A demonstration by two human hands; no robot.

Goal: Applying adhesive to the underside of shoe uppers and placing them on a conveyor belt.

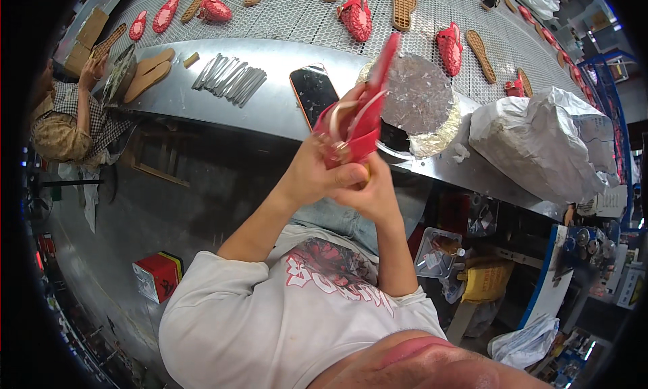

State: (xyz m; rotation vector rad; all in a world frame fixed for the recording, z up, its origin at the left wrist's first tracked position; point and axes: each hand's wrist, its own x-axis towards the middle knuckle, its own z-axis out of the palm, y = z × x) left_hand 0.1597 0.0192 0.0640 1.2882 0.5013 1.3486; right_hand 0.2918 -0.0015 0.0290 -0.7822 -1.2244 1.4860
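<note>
The red strapped shoe [365,134] points away and slightly right, clasped between left hand [312,174] and right hand [373,192]. Its far end blurs; some fingers are hidden.

From where I'm standing, big pale lettering [339,290] outlined in red is running across the front of the person's white T-shirt [256,325], sitting beside a dark printed picture [337,257]. On the bulky white sack [530,143] to the right, faint bluish print [597,136] is showing on its creased right side, too blurred for reading. Lower down, a yellow bag [487,280] is carrying darker marks that are looking just as unclear to me.
</note>
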